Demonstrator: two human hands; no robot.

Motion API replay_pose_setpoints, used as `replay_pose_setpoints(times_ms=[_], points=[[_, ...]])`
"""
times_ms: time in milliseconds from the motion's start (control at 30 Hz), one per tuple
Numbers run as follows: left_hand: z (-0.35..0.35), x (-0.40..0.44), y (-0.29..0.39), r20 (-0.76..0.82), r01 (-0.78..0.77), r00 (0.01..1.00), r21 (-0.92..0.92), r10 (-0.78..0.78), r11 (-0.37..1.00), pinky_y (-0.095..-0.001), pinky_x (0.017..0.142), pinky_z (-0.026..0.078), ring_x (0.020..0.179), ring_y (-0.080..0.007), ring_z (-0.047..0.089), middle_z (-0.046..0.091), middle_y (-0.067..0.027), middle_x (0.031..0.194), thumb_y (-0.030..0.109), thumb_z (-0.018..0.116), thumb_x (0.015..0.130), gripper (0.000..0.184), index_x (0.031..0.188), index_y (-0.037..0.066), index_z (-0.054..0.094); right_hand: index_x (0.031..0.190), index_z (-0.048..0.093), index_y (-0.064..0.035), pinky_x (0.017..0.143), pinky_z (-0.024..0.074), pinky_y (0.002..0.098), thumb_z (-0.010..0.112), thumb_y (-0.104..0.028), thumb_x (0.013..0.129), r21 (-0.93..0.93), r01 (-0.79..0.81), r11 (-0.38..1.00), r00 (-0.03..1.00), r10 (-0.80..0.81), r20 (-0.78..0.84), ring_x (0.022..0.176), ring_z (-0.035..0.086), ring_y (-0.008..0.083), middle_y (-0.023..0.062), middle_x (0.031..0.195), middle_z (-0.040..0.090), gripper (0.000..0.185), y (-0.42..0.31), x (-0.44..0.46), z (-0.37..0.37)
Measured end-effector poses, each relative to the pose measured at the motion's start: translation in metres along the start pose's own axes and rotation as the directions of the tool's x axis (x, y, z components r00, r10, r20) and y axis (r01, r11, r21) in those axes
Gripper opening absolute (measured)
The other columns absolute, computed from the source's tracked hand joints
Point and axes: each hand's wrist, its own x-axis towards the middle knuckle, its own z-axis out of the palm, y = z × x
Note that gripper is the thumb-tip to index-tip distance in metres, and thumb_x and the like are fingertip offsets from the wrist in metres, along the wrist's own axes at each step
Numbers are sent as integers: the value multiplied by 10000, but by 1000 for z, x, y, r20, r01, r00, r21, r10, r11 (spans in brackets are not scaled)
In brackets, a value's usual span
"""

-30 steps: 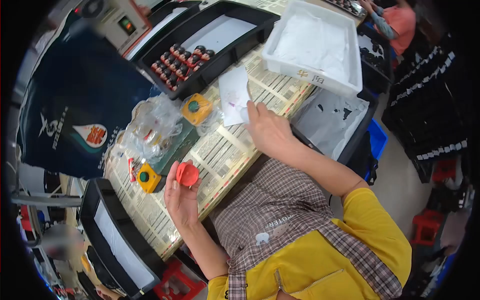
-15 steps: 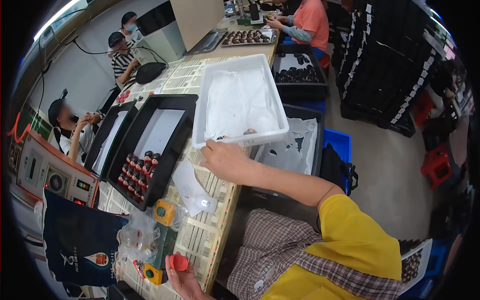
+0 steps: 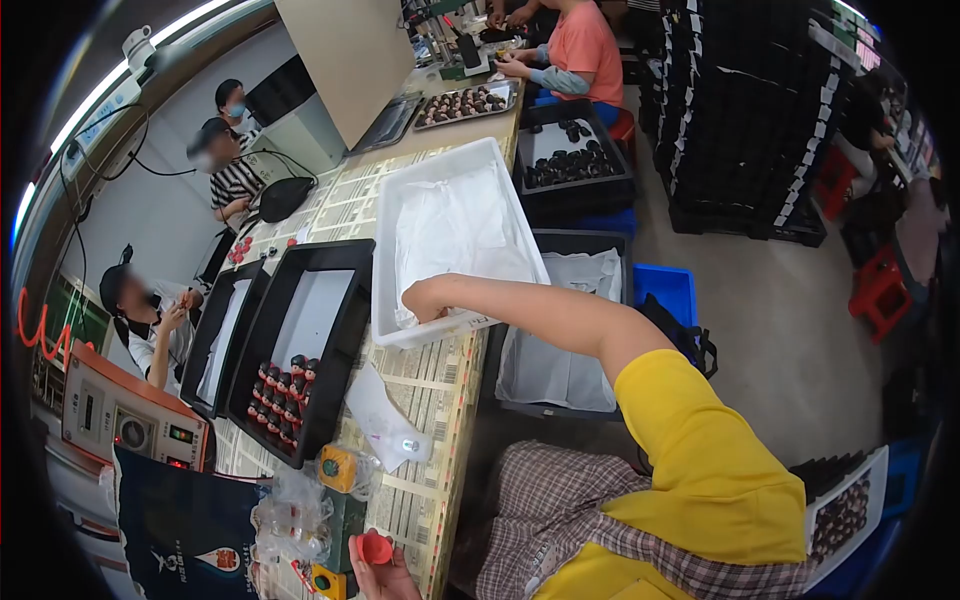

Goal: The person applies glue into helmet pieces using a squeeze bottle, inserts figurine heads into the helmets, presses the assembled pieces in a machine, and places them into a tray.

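Low in the view, my left hand (image 3: 388, 578) holds a small red cup-shaped piece (image 3: 376, 547) between thumb and fingers. It is beside a green control box (image 3: 345, 522) with yellow-framed buttons. My right hand (image 3: 428, 299) reaches into the near corner of a white tray (image 3: 462, 325) lined with white sheet. Its fingers curl downward, and whatever they grip is hidden. Left of that tray, a black tray (image 3: 345, 340) holds several small red figures with black hair (image 3: 284, 398).
A paper slip (image 3: 385, 420), a clear plastic bag (image 3: 293, 520) and an orange-framed machine (image 3: 135, 415) are nearby. A second black tray (image 3: 215, 350) lies farther left. Lined black bins (image 3: 560, 375) stand beside the table. People sit across from me and at the far end.
My right hand has gone from the white tray's rim into its corner, covering where small pieces showed. My left hand still holds the red piece. The view has shifted slightly.
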Motion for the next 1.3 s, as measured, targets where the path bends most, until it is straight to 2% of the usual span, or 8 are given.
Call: replay_pose_setpoints(times_ms=[167,467,633,700,800,933,1200,1300], points=[[-4,-2,1,6,-9,1000,-36,10,999,-419,931,451,1128,-308,542,541,-190,1265,180,604,898,528,1335,-53,418,866,695,68,572,531,422,692,-53,655,-33,-39,999,999,38,-29,727,688,312,207,839,684,244,-2,1,-1],[-2,-14,6,-6,0,1000,-105,0,994,-408,917,468,1112,-314,549,551,-204,1236,141,611,885,510,1320,-55,430,985,673,-1,751,535,422,653,-94,716,-129,-65,990,922,10,-386,944,652,341,189,1039,646,285,-1,-18,9],[-10,-16,6,-42,-46,998,-155,40,987,-422,935,456,1119,-315,543,560,-197,1216,111,635,866,493,1292,-61,455,945,591,13,703,516,441,689,-149,723,-52,217,975,608,-177,-774,862,609,343,167,959,527,292,-49,-77,7],[-1,-15,9,-52,-43,998,-180,34,983,-439,958,444,1125,-308,539,571,-168,1198,96,645,860,423,1227,-59,502,940,586,22,700,511,429,666,-132,720,-1,407,913,557,-249,-793,856,594,342,164,942,524,280,-77,-110,30],[13,-12,4,-52,9,999,-158,-17,987,-427,915,428,1112,-252,531,581,-95,1197,91,658,843,342,1153,-9,556,885,579,37,676,512,423,611,-67,699,-13,360,933,646,-259,-718,811,586,322,160,928,524,216,-101,-112,95],[-34,-1,5,127,82,990,-161,-61,984,-408,922,463,1166,-344,480,278,-205,1481,117,493,962,538,1420,-29,253,819,608,18,679,504,396,625,-90,674,-44,235,971,610,-182,-771,813,583,294,155,934,556,182,-95,-90,159],[-27,-6,-1,49,55,998,-178,-47,983,-400,873,469,1077,-325,511,349,-218,1426,142,492,966,504,1398,-30,296,834,642,-14,750,466,376,598,-117,719,-89,20,996,536,-86,-840,864,543,251,119,915,576,161,-105,-91,176],[-23,-6,-7,-3,45,999,-198,-46,979,-396,851,474,1037,-322,527,394,-220,1388,162,493,969,486,1389,-19,328,886,589,38,760,458,364,649,-51,644,-45,114,993,633,-107,-767,871,519,281,133,910,534,264,-103,-93,170]])
